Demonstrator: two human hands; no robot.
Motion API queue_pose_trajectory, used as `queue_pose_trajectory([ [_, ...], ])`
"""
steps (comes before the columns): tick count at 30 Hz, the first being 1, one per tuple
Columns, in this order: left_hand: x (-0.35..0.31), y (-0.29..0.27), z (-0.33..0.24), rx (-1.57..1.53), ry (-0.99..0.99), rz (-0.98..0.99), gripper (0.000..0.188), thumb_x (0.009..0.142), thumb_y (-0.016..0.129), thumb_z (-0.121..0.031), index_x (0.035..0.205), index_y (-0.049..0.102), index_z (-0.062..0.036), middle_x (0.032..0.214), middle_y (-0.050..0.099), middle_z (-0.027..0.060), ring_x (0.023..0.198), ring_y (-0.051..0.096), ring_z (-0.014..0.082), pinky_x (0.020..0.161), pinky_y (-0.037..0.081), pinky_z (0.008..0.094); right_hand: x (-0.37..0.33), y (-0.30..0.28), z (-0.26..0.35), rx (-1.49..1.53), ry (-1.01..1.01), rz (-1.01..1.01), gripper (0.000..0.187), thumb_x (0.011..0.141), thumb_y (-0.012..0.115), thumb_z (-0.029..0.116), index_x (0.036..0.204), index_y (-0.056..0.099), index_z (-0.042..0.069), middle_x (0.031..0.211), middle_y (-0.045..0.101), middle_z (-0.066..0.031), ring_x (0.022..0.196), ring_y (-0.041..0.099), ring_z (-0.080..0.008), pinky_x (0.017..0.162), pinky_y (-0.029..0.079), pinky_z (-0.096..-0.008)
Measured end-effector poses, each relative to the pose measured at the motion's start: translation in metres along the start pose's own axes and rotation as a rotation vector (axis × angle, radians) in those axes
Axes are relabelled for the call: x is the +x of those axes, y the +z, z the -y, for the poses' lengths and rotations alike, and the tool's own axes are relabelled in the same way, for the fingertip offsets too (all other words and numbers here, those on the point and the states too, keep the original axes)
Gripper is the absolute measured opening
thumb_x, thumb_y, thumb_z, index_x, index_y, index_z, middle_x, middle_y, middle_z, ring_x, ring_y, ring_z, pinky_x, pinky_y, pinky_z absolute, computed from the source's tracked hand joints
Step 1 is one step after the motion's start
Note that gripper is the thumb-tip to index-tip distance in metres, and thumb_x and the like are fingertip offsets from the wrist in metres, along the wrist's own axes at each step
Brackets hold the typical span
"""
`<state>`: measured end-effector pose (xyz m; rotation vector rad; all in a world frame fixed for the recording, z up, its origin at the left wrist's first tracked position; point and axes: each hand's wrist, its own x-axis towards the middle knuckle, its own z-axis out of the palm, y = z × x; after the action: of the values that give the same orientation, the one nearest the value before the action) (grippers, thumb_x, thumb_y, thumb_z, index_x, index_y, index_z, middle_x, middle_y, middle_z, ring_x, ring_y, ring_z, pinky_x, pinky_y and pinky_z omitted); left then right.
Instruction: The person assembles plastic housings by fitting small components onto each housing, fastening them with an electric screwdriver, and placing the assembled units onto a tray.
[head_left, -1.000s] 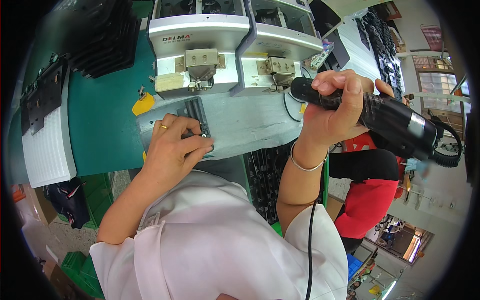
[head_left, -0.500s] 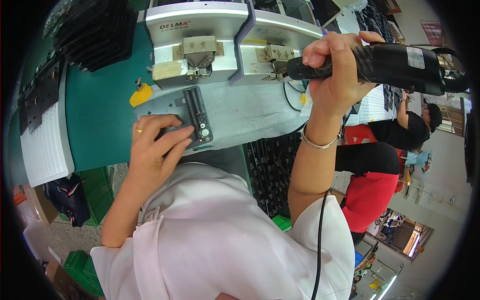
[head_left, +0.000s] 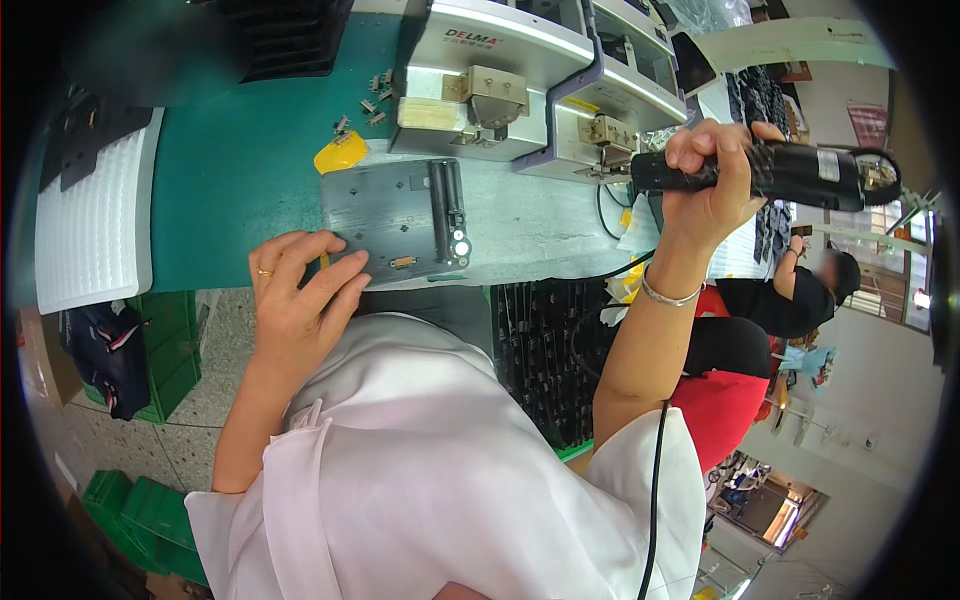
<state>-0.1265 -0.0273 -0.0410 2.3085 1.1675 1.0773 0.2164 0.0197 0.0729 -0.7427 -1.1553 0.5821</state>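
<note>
My right hand is wrapped round a black electric screwdriver, held level above the right side of the bench, its cord leaving the right end. Below and left of it lies a dark grey plastic housing with a long raised channel along its right side and a small copper-coloured part near its front edge. At the housing's near left corner is my left hand, fingers bent but apart, fingertips at the edge. A bit of orange shows by those fingertips, too small to make out.
Two silver machines stand at the back of the bench. Beside a yellow piece lie several small metal parts. A white ribbed tray with dark plates sits at left. Another person is at the right.
The view has shifted, so the bench things appear farther right. My left hand has moved off the housing's middle to its left edge, uncovering the copper-coloured part. The screwdriver stays in my right hand.
</note>
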Motion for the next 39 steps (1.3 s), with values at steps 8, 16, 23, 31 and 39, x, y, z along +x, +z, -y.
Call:
queue_pose_trajectory([
  [8,0.004,0.010,0.002,-0.012,0.082,0.030,0.028,0.068,0.078,-0.014,0.095,0.070,-0.0146,0.104,0.060,0.0013,0.097,0.054,0.0235,0.085,0.038,0.0390,-0.055,0.026,0.017,0.173,0.051,0.021,0.038,0.091,0.049,0.007,0.128,0.042,0.012,0.073,0.051,-0.0058,0.056,0.046,-0.0134,0.044,0.041,-0.0283],
  [16,0.007,0.019,-0.003,0.071,0.133,0.100,0.028,0.065,0.076,-0.015,0.093,0.071,-0.0198,0.106,0.059,0.0007,0.102,0.053,0.0206,0.089,0.037,0.0414,-0.102,0.102,-0.006,0.271,0.204,0.030,0.046,0.089,0.064,0.010,0.123,0.033,0.010,0.069,0.055,-0.0069,0.049,0.047,-0.0152,0.046,0.047,-0.0320],
  [23,0.006,0.019,0.000,0.055,0.146,0.111,0.024,0.068,0.072,-0.015,0.092,0.071,-0.0193,0.107,0.059,0.0006,0.104,0.052,0.0200,0.090,0.036,0.0421,-0.110,0.113,-0.019,0.151,0.198,0.031,0.050,0.085,0.068,0.005,0.118,0.031,0.009,0.062,0.057,-0.0078,0.048,0.054,-0.0161,0.049,0.051,-0.0319],
  [31,0.008,0.019,0.000,0.040,0.159,0.107,0.021,0.071,0.068,-0.016,0.092,0.071,-0.0187,0.107,0.059,0.0010,0.103,0.052,0.0199,0.089,0.037,0.0415,-0.111,0.117,-0.027,0.130,0.205,0.088,0.051,0.085,0.066,0.002,0.118,0.028,0.008,0.061,0.056,-0.0072,0.047,0.054,-0.0144,0.049,0.051,-0.0281],
  [39,0.007,0.022,0.001,-0.019,0.114,0.082,0.022,0.069,0.070,-0.015,0.090,0.071,-0.0182,0.103,0.059,-0.0002,0.102,0.053,0.0206,0.088,0.038,0.0409,-0.113,0.122,-0.027,0.014,0.195,0.178,0.050,0.085,0.065,0.001,0.117,0.028,0.005,0.064,0.058,-0.0065,0.050,0.055,-0.0141,0.051,0.050,-0.0260],
])
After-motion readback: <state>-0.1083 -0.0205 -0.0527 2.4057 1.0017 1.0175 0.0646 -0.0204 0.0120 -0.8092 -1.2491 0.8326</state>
